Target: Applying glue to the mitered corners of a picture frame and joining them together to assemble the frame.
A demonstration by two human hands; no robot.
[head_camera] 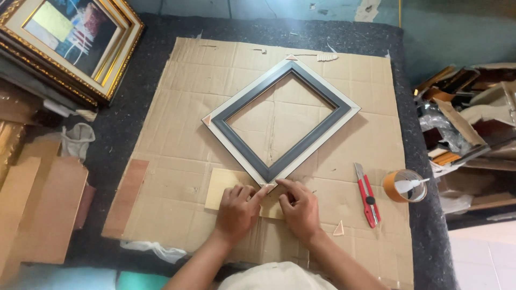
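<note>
An empty square picture frame (328, 131), dark grey with a pale outer edge, lies turned like a diamond on a flattened cardboard sheet (177, 118). My left hand (236, 210) and my right hand (300, 208) meet at its near corner, fingertips pressing a small triangular corner piece (268, 186) there. Under both hands lies a pale thin board (220, 189). Similar small triangles sit at the frame's left corner (206, 120) and far corner (291, 57). Another loose triangle (338, 229) lies right of my right hand.
A red utility knife (367, 200) and an orange cup with a stick in it (406, 186) sit at the right. A gold-framed picture (80, 40) leans at the top left. Wooden boards (43, 204) lie left; frame offcuts (467, 118) pile up right of the table.
</note>
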